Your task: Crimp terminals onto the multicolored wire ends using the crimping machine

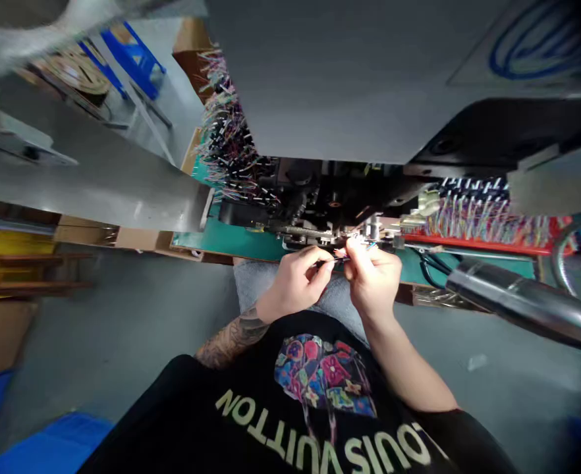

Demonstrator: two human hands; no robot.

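Green bench, machine ahead, wire bundles alongside; both hands pinching a thin wire.

Green-topped workbench, black press machine on it, bundled coloured wires, red tray

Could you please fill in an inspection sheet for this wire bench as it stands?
Surface: green bench top, partly covered by a dark machine.
Job's things: a thin wire piece pinched between both hands just in front of the machine's metal tooling.
Clutter: bundles of coloured wires at left and on a red tray at right.
Grippers: left hand and right hand both closed on the wire piece.
Cables: a black cable loops on the bench.
Surroundings: grey housing overhead, a shiny metal tube at right, blue crates on the floor.
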